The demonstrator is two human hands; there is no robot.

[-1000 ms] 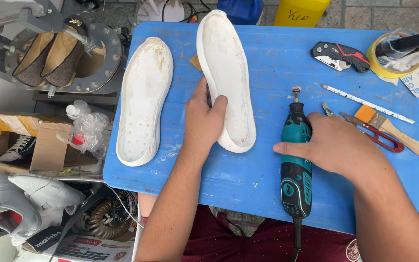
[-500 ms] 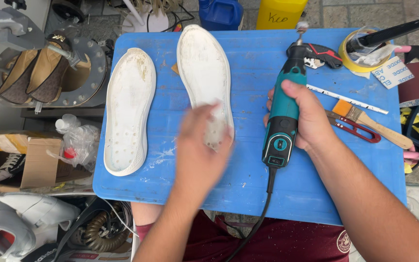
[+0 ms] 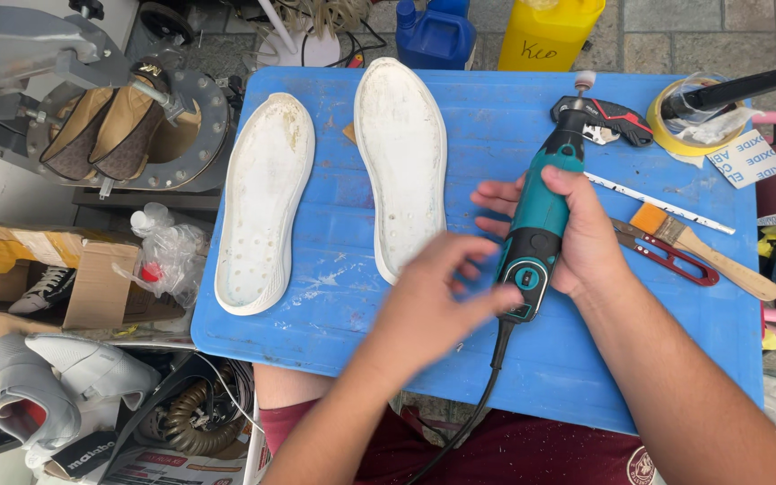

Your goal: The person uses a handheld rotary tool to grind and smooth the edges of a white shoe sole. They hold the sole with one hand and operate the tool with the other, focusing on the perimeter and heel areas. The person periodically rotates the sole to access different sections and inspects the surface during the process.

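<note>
Two white shoe soles lie side by side on a blue table top (image 3: 334, 305): the left sole (image 3: 265, 202) and the right sole (image 3: 403, 157). My right hand (image 3: 577, 229) grips a teal corded rotary tool (image 3: 541, 224), lifted off the table with its small grinding tip pointing away from me. My left hand (image 3: 437, 301), blurred with motion, reaches towards the tool's lower end with fingers spread and nothing in it, just below the heel of the right sole.
A paintbrush (image 3: 702, 251), red snips (image 3: 666, 256), a thin white strip, a black-and-red tool (image 3: 612, 121) and a tape roll (image 3: 693, 121) lie at the right. Blue and yellow jugs stand behind. A metal machine (image 3: 92, 108) holding brown shoes, a cardboard box and white shoes sit at the left.
My right hand has lifted the rotary tool off the table and raised it. My left hand has left the right sole and moved right, towards the tool.
</note>
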